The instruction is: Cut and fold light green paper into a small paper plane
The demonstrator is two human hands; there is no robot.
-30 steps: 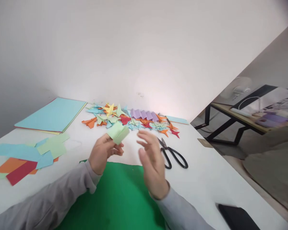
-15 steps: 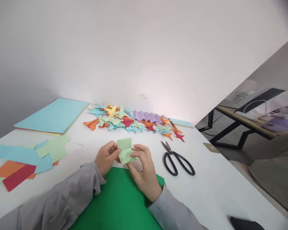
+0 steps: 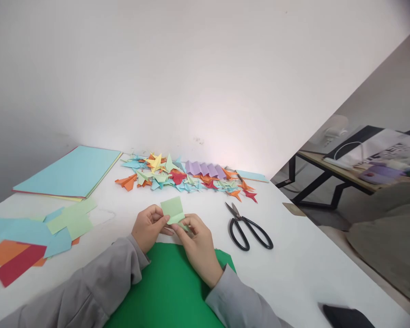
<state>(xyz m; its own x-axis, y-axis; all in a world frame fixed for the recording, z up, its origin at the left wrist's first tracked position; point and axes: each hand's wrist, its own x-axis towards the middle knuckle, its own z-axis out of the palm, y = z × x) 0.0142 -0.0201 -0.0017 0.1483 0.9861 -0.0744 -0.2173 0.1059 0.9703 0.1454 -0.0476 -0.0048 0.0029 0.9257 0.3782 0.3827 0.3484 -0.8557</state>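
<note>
A small pale green piece of paper (image 3: 172,208) with a crease across it is held up between both hands. My left hand (image 3: 150,226) pinches its left edge between thumb and fingers. My right hand (image 3: 198,243) grips its lower right part, and the fingers cover some of the folded lower edge. Under the hands lies a large green sheet (image 3: 171,287). To the right of my right hand, black-handled scissors (image 3: 248,228) rest on the white table with their blades slightly apart.
Many folded paper shapes (image 3: 177,176) lie in a row along the wall. Coloured paper sheets (image 3: 71,168) are stacked at the back left, with loose cut pieces (image 3: 30,232) in front. A black object (image 3: 346,315) sits at the front right. Beyond the table stands another table (image 3: 338,175).
My right thumb and fingers have closed in on the paper's lower part, which now looks folded. The whole view has shifted slightly, and the scissors have stayed in place on the table.
</note>
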